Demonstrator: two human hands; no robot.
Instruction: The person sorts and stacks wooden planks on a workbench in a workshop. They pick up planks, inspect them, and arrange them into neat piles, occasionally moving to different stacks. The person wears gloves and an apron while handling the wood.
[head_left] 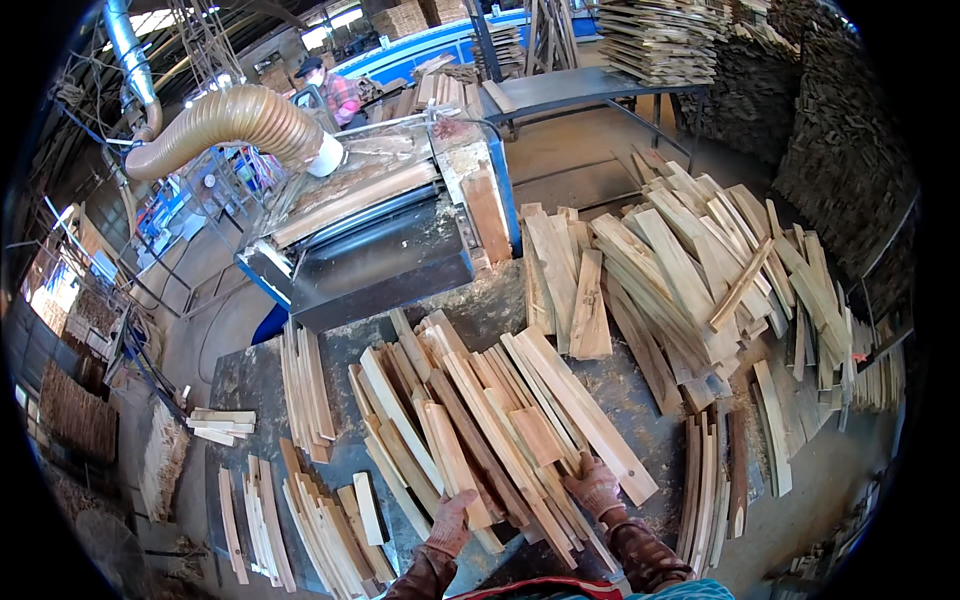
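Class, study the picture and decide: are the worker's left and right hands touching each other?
Apart: the head view shows the left hand and right hand plainly separated, with wooden strips visible between them.

In our grip we see pale, matt wooden strips (490, 400), their faces looking smooth; around them, a dark, dull table (252, 375) strewn with rough wood shavings (488, 290); beyond, a glossy, dark metal machine bed (385, 260) and a ribbed, shiny plastic hose (225, 125); just behind our grip, matt cloth sleeves (645, 555)
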